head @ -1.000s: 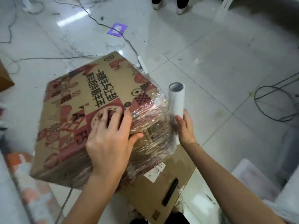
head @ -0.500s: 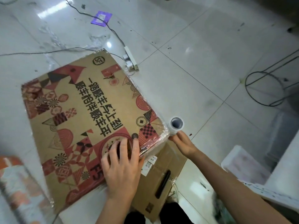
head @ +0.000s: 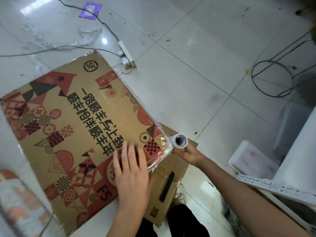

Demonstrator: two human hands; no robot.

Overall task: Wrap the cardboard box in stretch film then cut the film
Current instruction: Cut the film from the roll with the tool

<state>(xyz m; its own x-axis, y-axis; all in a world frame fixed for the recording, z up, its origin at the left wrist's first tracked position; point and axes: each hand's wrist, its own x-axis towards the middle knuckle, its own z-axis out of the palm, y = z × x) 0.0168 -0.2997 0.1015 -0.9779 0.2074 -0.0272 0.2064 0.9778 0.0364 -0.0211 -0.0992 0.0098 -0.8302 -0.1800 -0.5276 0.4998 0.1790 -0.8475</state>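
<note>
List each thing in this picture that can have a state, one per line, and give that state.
cardboard box: printed face up, film over its near right corner only.
stretch film roll: upright at that corner, uncut, film running to the box.
left hand: flat, pressing on the box.
right hand: gripping the roll.
flat cardboard sheet: lying partly under the box.
power strip: on the floor, plugs in.

Left corner of the cardboard box (head: 68, 127) cut off by the frame's left edge; part of its print covered by the left hand (head: 131, 171). Stretch film roll (head: 178, 142) seen end-on, its length hidden behind the right hand (head: 189, 155). Flat cardboard sheet (head: 168, 182) on the floor mostly under the box. Blurred orange-and-white shape (head: 18, 199) at bottom-left unidentifiable
</note>
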